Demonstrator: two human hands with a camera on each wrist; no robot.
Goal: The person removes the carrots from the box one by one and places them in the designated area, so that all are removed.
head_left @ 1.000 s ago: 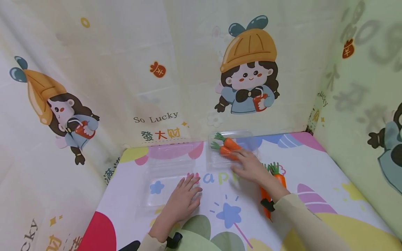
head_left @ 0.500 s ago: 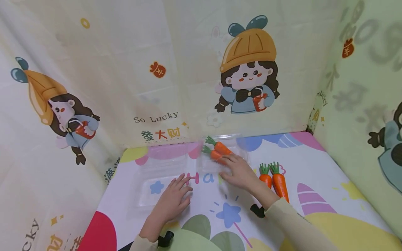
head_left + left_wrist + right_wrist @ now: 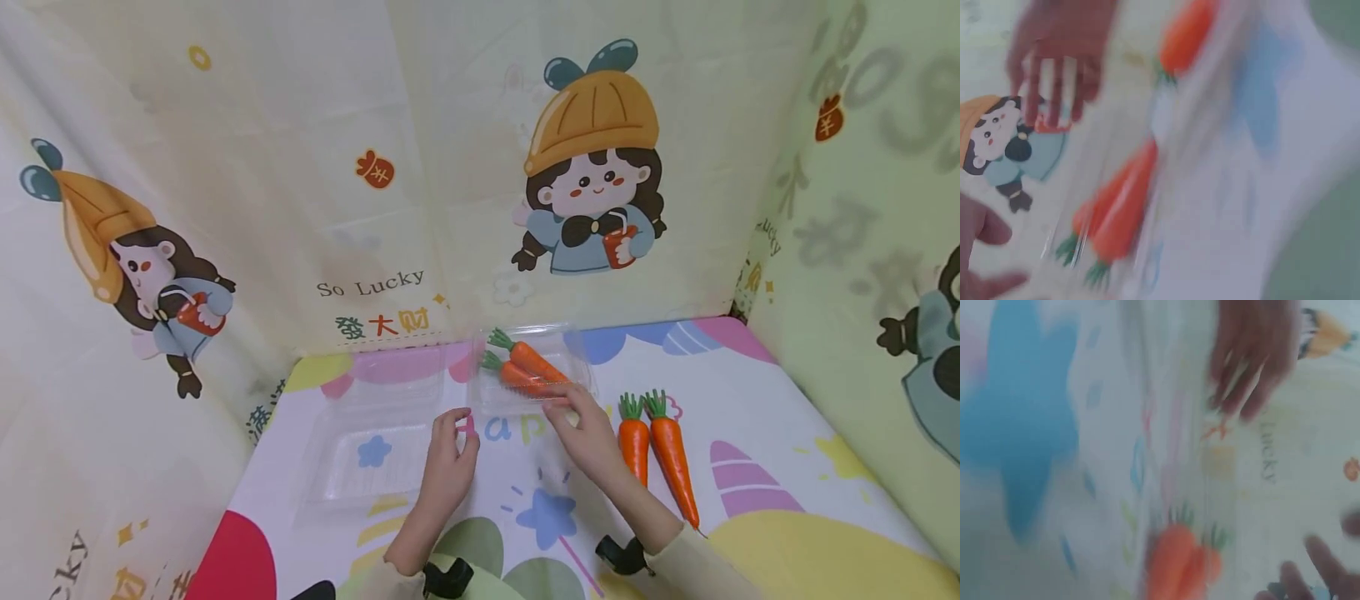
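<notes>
A clear plastic box (image 3: 581, 346) near the back of the table holds two orange carrots (image 3: 534, 358) with green tops. At its front right edge is my right hand (image 3: 588, 429), fingers bent and thumb apart, fingertips right at the rim. To the left lies another clear plastic container (image 3: 330, 467), a blue printed star showing through it. Beside that container's right side my left hand (image 3: 450, 462) hovers, thumb and fingers apart, with nothing between them. The left wrist view, blurred, shows the boxed carrots (image 3: 1122, 212) and the right hand (image 3: 1063, 56); the right wrist view shows the left hand (image 3: 1254, 356).
Two more carrots (image 3: 672, 458) lie side by side on the printed tablecloth (image 3: 555, 508), right of my right forearm. A cartoon-printed curtain (image 3: 465, 208) rises behind the table, and another side of it (image 3: 847, 317) stands at the right.
The box with carrots shifted left, and the left container slid slightly left. My right hand has since drawn off the carrots to the box's front edge. My left hand has turned, its thumb side now showing.
</notes>
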